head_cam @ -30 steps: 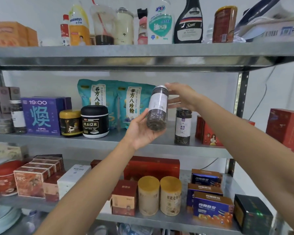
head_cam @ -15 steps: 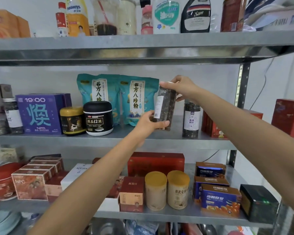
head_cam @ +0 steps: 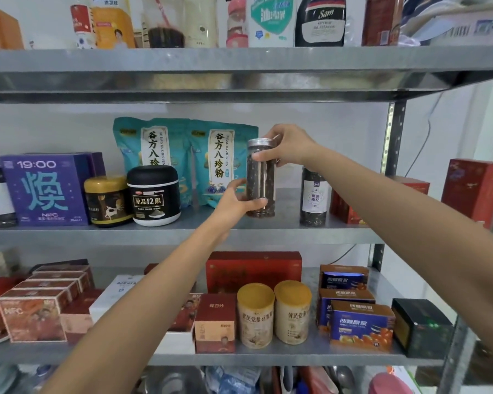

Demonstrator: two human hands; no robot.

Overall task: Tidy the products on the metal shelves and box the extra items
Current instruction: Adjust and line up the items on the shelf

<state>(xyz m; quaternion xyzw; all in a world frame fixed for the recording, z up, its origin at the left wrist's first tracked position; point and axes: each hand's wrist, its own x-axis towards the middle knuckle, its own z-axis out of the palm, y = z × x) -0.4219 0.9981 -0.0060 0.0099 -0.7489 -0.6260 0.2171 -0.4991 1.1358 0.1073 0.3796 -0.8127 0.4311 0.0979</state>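
in the head view, our left hand curls its fingers round the foot of the tall clear jar, and our right hand pinches it just under the silver cap. the tall clear jar stands upright, long axis vertical, its base on or just above the middle shelf; we cannot tell which. right of our fingers, apart, stands a matching jar. we judge the left hand, nearer the base, steers the setting down.

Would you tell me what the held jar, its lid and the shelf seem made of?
Jar: clear plastic or glass, dark contents showing through. Lid: silvery ribbed metal, likely aluminium. Shelf: dull grey galvanised-looking steel, mottled sheen.
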